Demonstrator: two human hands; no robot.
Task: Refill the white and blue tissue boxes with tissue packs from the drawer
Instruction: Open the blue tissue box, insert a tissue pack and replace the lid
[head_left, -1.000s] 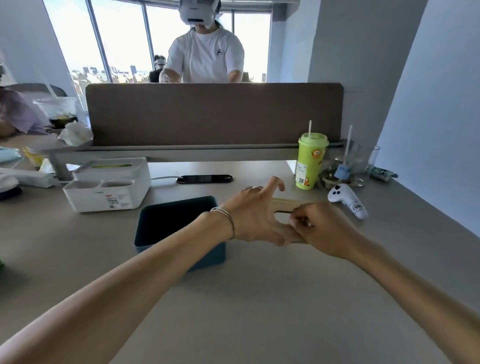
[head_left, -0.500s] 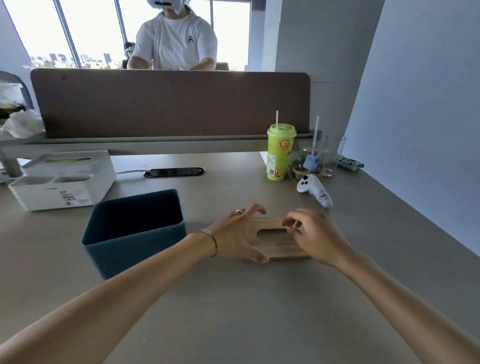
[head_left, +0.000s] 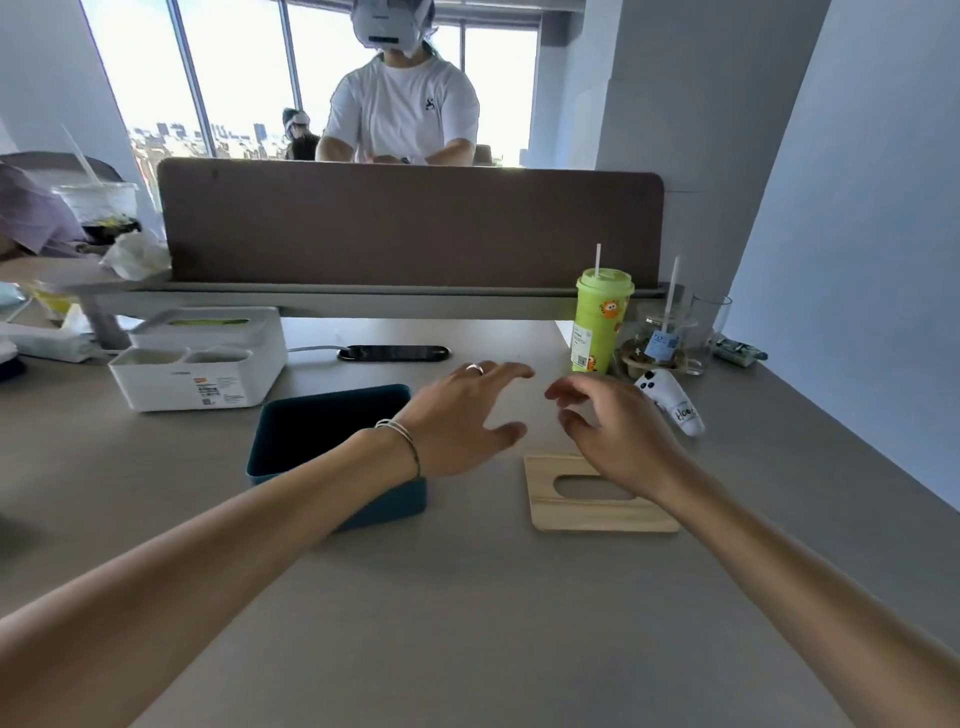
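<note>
The blue tissue box (head_left: 291, 467) stands open and looks empty at the desk's middle left, partly behind my left forearm. Its wooden lid (head_left: 592, 512) with an oval slot lies flat on the desk to the right. The white tissue box (head_left: 208, 371) sits further back left, with a green pack showing through its top slot. My left hand (head_left: 462, 415) hovers open above the desk between the blue box and the lid. My right hand (head_left: 618, 431) hovers open just over the lid's far edge, holding nothing.
A green cup with a straw (head_left: 600, 322), a glass jar (head_left: 662, 338) and a white controller (head_left: 672, 400) stand at the right. A black phone (head_left: 393, 353) lies behind the blue box. A brown divider (head_left: 410, 228) closes the back; a person (head_left: 400, 104) stands beyond it.
Both hands set the wooden lid down flat on the desk and let go. They have lifted off it with fingers spread.
</note>
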